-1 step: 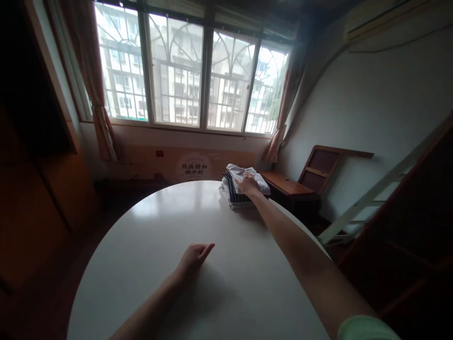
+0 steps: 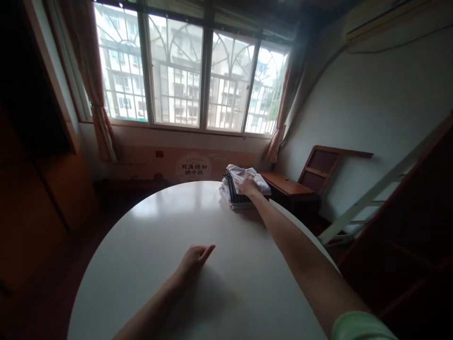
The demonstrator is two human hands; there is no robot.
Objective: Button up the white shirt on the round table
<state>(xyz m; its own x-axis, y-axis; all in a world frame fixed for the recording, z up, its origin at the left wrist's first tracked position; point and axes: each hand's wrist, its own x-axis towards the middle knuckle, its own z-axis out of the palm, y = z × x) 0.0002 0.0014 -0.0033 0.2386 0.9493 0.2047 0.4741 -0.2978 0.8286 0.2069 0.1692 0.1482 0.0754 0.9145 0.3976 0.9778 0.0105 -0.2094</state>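
Observation:
A stack of folded clothes (image 2: 230,191) lies near the far right edge of the round white table (image 2: 155,245). On top is a folded white shirt (image 2: 262,183) with its collar facing away from me; a dark striped garment (image 2: 231,186) shows below it, over more white cloth. My right hand (image 2: 248,184) rests on the white shirt, fingers stretched out. Over the middle of the table, apart from the stack, is my left hand (image 2: 195,257). Its thumb points right and its other fingers look curled in, mostly hidden, with nothing visible in them.
Beyond the table are barred windows (image 2: 177,71) with tied curtains (image 2: 101,123), and a printed panel (image 2: 226,160) below. A wooden bench (image 2: 288,184) stands behind the stack at right. Farther right, a pale ladder (image 2: 368,203) leans beside dark furniture.

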